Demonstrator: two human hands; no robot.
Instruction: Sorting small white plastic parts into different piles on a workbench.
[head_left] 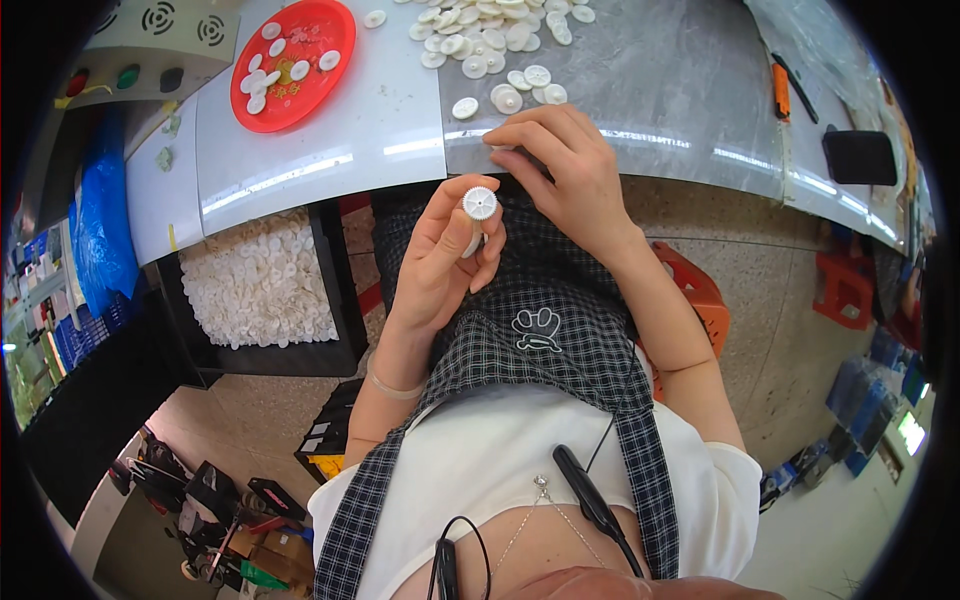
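Note:
My left hand (pixel 440 245) is closed, holding a white plastic gear (pixel 480 204) upright between thumb and forefinger. Its toothed rim and spoked face show. Lower down, another white piece (pixel 472 243) shows in part among the curled fingers. Just right of it, by the table's front edge, my right hand (pixel 565 165) is pinched. A pale sliver of a small white piece shows at its fingertips; the rest is hidden. Past the right hand, several loose white gears (pixel 507 99) lie on the grey tabletop, in front of a larger pile (pixel 490 35).
A red plate (pixel 338 75) with several white gears stands at the left. Below the table edge, a black crate (pixel 345 290) holds many white pieces (pixel 260 285). At right lie an orange cutter (pixel 781 92), a dark phone (pixel 860 158) and clear plastic sheeting (pixel 820 40).

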